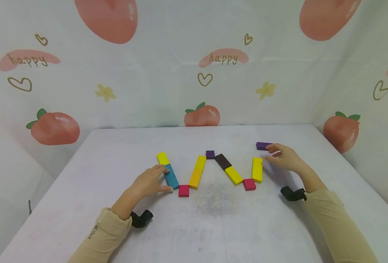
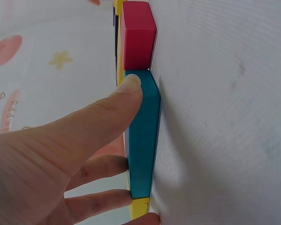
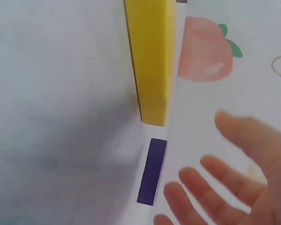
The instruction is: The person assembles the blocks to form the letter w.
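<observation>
My left hand (image 1: 150, 181) rests on the blue block (image 1: 172, 177), thumb at its near end and fingertips toward its far end. In the left wrist view, the thumb (image 2: 130, 85) lies on the blue block beside a red block (image 2: 139, 35), while the other fingers reach its side and the small yellow block (image 2: 140, 207) beyond. My right hand (image 1: 286, 157) hovers with loosely bent fingers, holding nothing. A long purple block (image 1: 261, 146) lies just past its fingertips, and the upright-slanting yellow block (image 1: 257, 170) is close on its left.
Between the hands, blocks form a zigzag: orange-yellow pieces (image 1: 197, 172), a purple square (image 1: 210, 155), a dark brown block (image 1: 223, 161), a slanted yellow block (image 1: 234, 175) and a second red block (image 1: 249, 184). The white table (image 1: 194, 230) meets a fruit-printed cloth (image 1: 167, 91) behind.
</observation>
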A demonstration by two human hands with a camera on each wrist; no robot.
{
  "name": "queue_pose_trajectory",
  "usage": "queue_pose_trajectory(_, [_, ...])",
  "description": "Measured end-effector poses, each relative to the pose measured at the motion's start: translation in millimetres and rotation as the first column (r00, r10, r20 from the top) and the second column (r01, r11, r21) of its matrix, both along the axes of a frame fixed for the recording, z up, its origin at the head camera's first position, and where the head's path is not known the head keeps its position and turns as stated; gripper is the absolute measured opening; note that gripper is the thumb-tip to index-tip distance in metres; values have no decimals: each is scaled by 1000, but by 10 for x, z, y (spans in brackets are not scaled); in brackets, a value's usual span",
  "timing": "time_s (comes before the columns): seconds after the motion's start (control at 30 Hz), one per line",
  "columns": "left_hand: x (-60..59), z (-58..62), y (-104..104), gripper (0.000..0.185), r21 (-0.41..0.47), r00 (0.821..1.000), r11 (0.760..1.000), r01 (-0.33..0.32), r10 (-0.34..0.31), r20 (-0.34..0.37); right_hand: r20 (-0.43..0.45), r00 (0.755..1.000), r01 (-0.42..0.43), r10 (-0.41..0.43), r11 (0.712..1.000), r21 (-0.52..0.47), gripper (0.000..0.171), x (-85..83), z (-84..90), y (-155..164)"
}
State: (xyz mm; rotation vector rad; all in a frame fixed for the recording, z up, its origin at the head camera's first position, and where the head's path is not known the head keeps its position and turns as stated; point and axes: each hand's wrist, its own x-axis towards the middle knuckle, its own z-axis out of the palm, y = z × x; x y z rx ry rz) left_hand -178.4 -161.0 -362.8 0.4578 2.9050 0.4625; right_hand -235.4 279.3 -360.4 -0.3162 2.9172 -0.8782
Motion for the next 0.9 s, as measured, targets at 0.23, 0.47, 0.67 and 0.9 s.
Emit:
queue_pose_trajectory(0.23, [-5, -2, -3, 62, 1, 1000, 1000, -2, 2, 3, 120, 977, 179, -178, 984, -3, 61, -124, 49, 5])
queue_pose_trajectory(0.47, [-7, 3, -3, 63, 3, 1000, 1000, -2, 2, 7, 213, 946, 242, -244, 970, 35, 73, -265, 16, 18])
queue_pose_trajectory(0.67, [-3, 15, -5, 63, 0, 1000, 1000, -1, 1, 13, 220, 941, 251, -259, 966, 67, 79, -352, -7, 4])
queue_pose_trajectory(0.9, [3, 12, -7, 63, 9, 1000, 1000, -7, 7, 23, 245, 924, 282, -293, 956, 81, 80, -419, 13, -79])
